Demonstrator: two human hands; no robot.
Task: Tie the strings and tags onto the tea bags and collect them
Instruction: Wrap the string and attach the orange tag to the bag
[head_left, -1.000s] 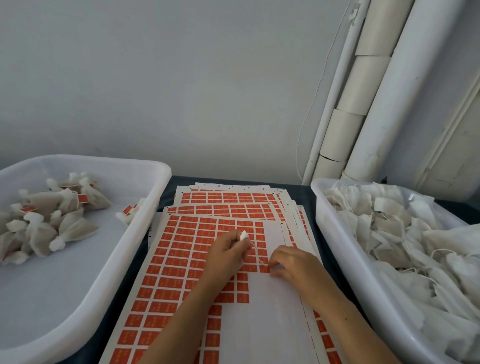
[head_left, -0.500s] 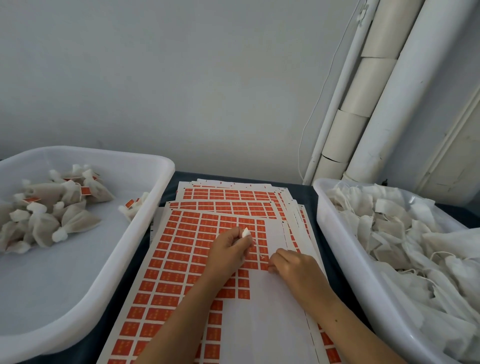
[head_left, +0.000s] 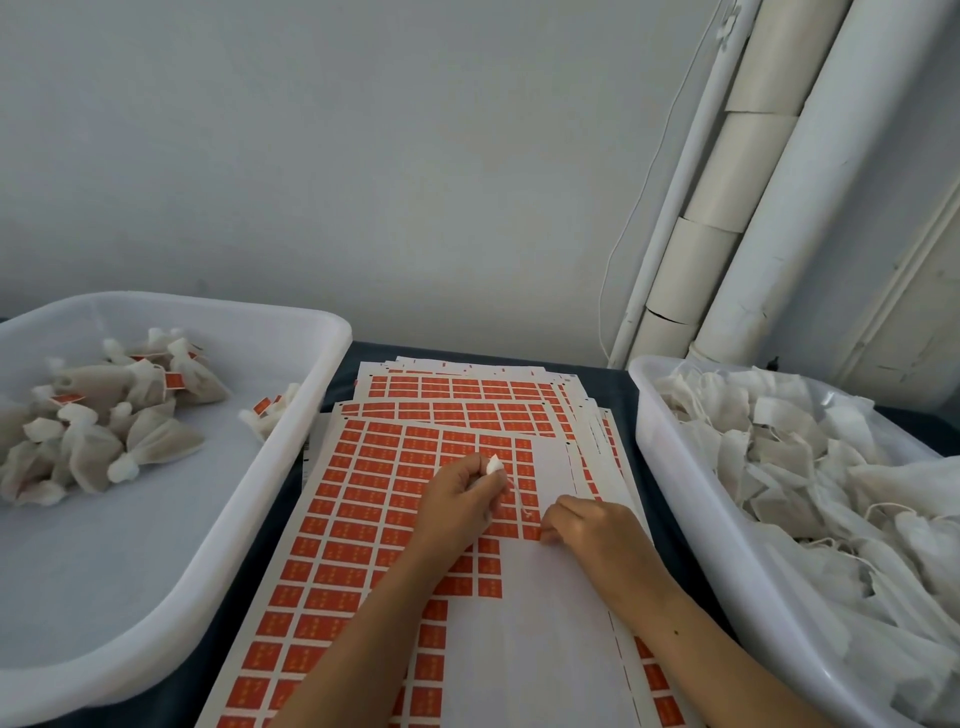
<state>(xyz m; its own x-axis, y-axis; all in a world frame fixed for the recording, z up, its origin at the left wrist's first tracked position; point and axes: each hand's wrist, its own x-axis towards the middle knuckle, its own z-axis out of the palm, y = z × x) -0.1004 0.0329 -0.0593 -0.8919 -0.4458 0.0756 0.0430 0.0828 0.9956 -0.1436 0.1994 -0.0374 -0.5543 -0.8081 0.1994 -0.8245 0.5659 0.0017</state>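
Where the dark table (head_left: 358, 358) meets the pale wall (head_left: 363, 156), two white tubs flank a central stack of sheets. Left tub (head_left: 218, 519): holds a cluster of tied tea bags (head_left: 104, 431) with orange tags toward its far left side, plus one more bag (head_left: 270, 413) lying against its right wall. Right tub (head_left: 691, 519): heaped with loose, untied tea bags (head_left: 810, 467) and their white strings. Far right corner: pale pipes (head_left: 769, 182) rise against the wall. Centre: sticker sheets (head_left: 363, 519) printed with rows of orange tags lie fanned one over another; the top sheet shows a bare white area (head_left: 545, 649) on its near right part, where no tags remain. Left hand (head_left: 462, 506): clenched around a tea bag, of which only the white gathered tip (head_left: 494, 464) shows above the fingers; a thin string (head_left: 521, 501) hangs from the fist toward the sheet. Right hand (head_left: 587, 527): rests on the top sheet just right of the left hand, its fingertips pinching at an orange tag (head_left: 531, 532) on the edge of the printed block; whether the tag is lifted from the sheet cannot be told.
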